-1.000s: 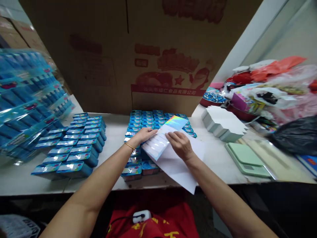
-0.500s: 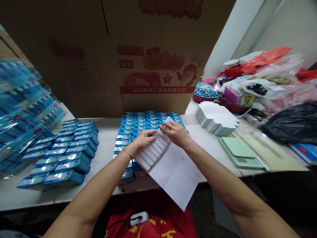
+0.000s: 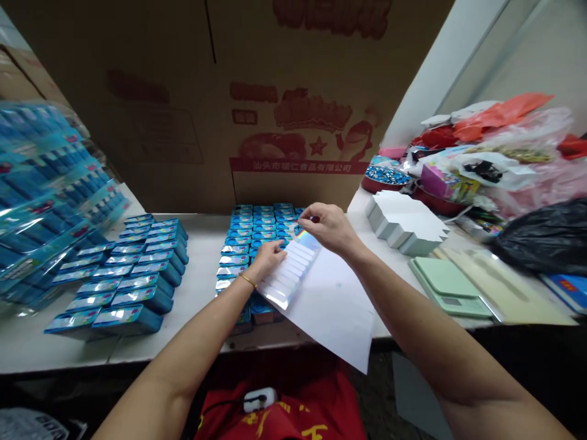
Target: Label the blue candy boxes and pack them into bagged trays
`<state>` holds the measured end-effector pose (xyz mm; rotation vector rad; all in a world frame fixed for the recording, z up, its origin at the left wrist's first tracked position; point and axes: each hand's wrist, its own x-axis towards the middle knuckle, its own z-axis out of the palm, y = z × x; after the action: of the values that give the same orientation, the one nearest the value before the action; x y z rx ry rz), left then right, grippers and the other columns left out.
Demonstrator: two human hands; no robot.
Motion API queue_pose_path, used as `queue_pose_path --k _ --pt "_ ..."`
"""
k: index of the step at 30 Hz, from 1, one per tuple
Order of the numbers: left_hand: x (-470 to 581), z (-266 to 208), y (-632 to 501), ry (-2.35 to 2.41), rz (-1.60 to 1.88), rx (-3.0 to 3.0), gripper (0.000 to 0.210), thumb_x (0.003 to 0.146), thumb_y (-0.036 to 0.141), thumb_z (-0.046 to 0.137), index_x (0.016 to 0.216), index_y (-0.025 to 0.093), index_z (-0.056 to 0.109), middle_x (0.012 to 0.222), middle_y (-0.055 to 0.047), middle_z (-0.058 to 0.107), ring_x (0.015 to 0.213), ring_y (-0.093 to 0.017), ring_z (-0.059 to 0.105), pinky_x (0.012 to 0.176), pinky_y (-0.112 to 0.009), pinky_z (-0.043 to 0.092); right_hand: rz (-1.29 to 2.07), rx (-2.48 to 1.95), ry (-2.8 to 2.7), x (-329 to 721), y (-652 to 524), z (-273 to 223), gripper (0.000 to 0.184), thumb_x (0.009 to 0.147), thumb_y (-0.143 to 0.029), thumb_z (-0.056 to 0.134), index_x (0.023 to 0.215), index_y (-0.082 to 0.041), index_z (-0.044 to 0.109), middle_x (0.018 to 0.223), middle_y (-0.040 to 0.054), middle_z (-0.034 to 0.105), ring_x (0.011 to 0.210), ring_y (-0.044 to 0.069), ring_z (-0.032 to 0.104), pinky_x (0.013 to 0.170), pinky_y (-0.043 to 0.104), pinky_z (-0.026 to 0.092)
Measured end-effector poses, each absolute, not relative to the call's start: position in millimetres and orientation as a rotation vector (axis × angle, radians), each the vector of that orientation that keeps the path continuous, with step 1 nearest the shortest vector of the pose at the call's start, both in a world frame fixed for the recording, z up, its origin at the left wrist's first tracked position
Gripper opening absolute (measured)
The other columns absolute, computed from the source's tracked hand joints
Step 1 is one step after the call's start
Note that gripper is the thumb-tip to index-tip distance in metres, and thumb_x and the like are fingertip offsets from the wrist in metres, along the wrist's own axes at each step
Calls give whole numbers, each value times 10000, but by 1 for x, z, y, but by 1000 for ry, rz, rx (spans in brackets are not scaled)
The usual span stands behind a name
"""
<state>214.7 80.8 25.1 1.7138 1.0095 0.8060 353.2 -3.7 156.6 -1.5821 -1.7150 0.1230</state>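
At far left, wrapped blue packs (image 3: 46, 183) stood stacked, blurred. Next along on the white table (image 3: 202, 244): loose blue boxes (image 3: 132, 275) in rows, lids up. Carton (image 3: 183, 153) stood upright behind. Mid-table, more boxes in a tight block, the mid block (image 3: 233, 250). Left hand (image 3: 268, 260), bracelet (image 3: 248, 280) on wrist, had thumb and fingers clamped on the left edge of the label sheet (image 3: 293, 266), which was tilted over the mid block. Paper (image 3: 337, 305) lay under the sheet, lower corner past the table edge. Right hand (image 3: 328, 226) was over the sheet's far end, fingers curled, thumb and forefinger tips close; couldn't tell if they pinched anything. Right of that: white card stack (image 3: 406, 214), green scale (image 3: 447, 284), heaped bags (image 3: 513, 140), black bag (image 3: 545, 235).
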Motion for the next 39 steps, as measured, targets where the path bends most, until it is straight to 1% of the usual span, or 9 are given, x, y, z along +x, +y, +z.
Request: queue_pose_path --k 4,7,10,12,14,18,24,35,39 --pt "181 42 74 858 1047 1068 426 757 464 496 1010 140 606 940 -71 642 816 -150 585 700 -253 457 658 -1517 -1347 322 32 143 102 668 -222 581 626 -138 619 495 -34 509 484 84 485 463 190 358" --pt "150 58 71 747 1076 797 507 778 566 435 1002 137 585 955 -90 625 810 -149 599 687 -267 485 893 -1462 -1132 293 51 124 96 632 -223 602 610 -130 591 496 -34 512 439 70 470 404 175 335" --pt "125 63 77 819 1182 782 347 710 389 633 949 144 578 829 -37 618 720 -105 594 645 -224 476 1003 -1447 -1008 267 64 109 78 621 -202 608 630 -126 593 545 -18 555 432 68 481 386 175 338" --pt "112 60 85 884 1209 811 318 657 239 688 936 145 567 737 2 598 638 -74 574 608 -202 456 1042 -1453 -942 253 72 101 73 621 -194 615 643 -127 598 552 -18 565 430 69 485 384 177 338" --pt "100 53 97 926 1208 845 329 634 163 683 937 141 560 674 24 579 576 -55 549 581 -193 437 1057 -1468 -876 241 81 90 76 620 -199 623 646 -131 598 546 -23 566 432 71 489 385 178 335" --pt "81 39 125 1016 1214 946 362 595 140 670 938 125 556 616 34 574 538 -56 537 572 -200 422 982 -1535 -863 222 99 62 109 625 -251 629 643 -145 612 549 -24 579 464 83 505 423 183 352" --pt "76 15 160 1150 1184 1128 368 547 169 669 894 114 561 560 44 552 516 -76 526 545 -217 401 657 -1845 -1043 208 122 26 144 690 -280 568 699 -183 675 707 6 666 680 139 596 585 202 417" --pt "75 -1 183 1178 1077 1296 427 548 113 612 974 102 593 552 43 557 475 -73 490 511 -214 394 525 -2113 -1172 207 132 21 167 717 -244 549 761 -194 702 794 67 691 758 196 617 626 246 409" --pt "73 -7 192 1244 1058 1366 360 530 101 634 889 127 630 583 32 573 488 -82 509 528 -223 410 517 -2144 -1234 208 132 22 175 726 -229 536 763 -189 702 785 78 691 741 200 619 619 252 414"
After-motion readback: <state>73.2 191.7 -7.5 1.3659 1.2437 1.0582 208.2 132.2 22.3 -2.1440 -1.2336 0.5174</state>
